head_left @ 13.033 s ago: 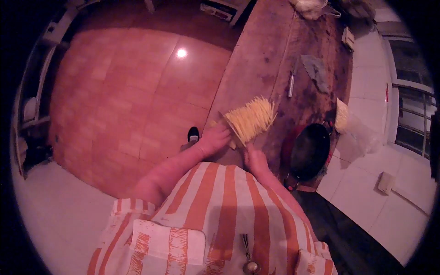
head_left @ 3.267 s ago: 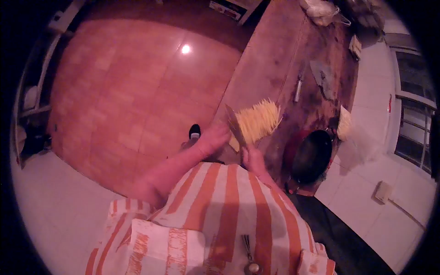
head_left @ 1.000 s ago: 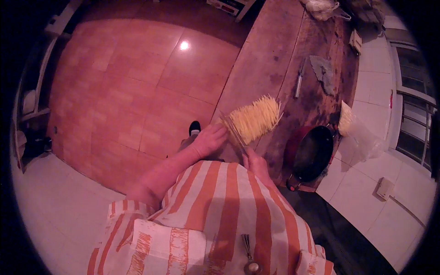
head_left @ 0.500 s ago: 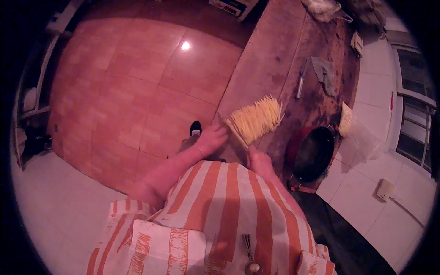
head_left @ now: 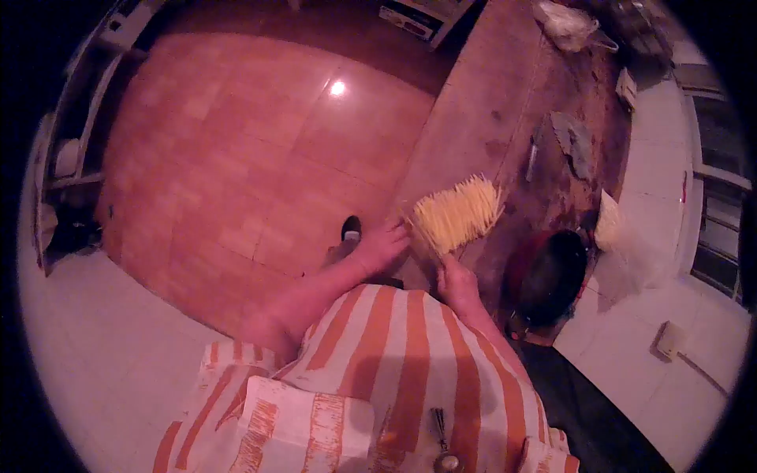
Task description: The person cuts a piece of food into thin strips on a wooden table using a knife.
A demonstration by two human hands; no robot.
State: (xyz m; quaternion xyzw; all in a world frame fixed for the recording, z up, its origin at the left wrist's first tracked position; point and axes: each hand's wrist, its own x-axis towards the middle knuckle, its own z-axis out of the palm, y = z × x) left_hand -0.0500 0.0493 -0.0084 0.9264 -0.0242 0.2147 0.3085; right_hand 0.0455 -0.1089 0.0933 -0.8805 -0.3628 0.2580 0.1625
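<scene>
A neat row of pale yellow strips (head_left: pixel 456 213), like cut noodles or vegetable sticks, lies side by side at the near edge of the wooden table. Along its near side runs a thin flat tool (head_left: pixel 426 243), perhaps a blade; its kind is unclear. My right hand (head_left: pixel 459 284) is closed around the near end of this tool. At the tool's left side, my left hand (head_left: pixel 385 246) has its fingers bent against the edge, and the fingertips are partly hard to make out.
A dark pan (head_left: pixel 548 276) stands on the wooden table (head_left: pixel 481 102) at right. Farther back lie a knife (head_left: pixel 532 158), a grey cloth (head_left: pixel 572 142) and a plastic bag (head_left: pixel 566 25). Another bag (head_left: pixel 611 225) with pale yellow contents is beside the pan. Tiled floor (head_left: pixel 260 142) stretches left.
The whole view has shifted slightly, so everything appears a little farther right and lower. Both hands stay by the yellow strips, with little movement relative to them.
</scene>
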